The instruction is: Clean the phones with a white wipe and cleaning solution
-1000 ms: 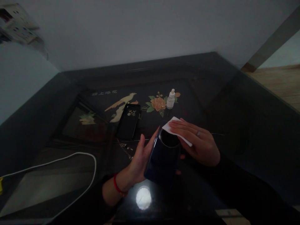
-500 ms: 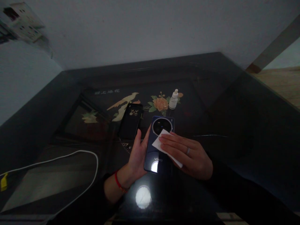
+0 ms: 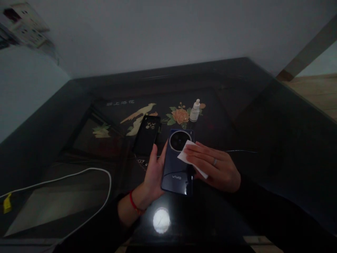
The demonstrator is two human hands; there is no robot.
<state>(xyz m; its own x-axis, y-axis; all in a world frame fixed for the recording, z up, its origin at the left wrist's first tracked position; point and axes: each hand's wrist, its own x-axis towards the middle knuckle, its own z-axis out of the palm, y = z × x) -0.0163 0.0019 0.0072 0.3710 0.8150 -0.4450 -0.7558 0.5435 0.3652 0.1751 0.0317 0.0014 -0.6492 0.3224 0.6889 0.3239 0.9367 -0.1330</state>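
A dark blue smartphone [image 3: 176,168] faces back-side up, its round camera ring at the far end. My left hand [image 3: 154,174] grips it along the left edge, with the fingers hidden beneath. In my right hand [image 3: 218,167] is a folded white wipe [image 3: 186,154], pressed by the fingertips onto the phone's back near the camera's lower right. Left of the phone, a black phone case [image 3: 146,137] lies on the dark glossy table [image 3: 231,126], a beaded chain [image 3: 142,162] at its near end. Behind the phone stands a small dropper bottle [image 3: 195,111] with a white top.
A white cable [image 3: 89,169] loops over the table's left side, with a yellow tag [image 3: 7,203] near it. A wall [image 3: 163,35] borders the table's far edge. Power sockets [image 3: 28,31] are at the upper left.
My right hand and the wipe have shifted slightly right and up across the phone's back. The phone has tilted a little, and the bright reflection near its lettering has gone.
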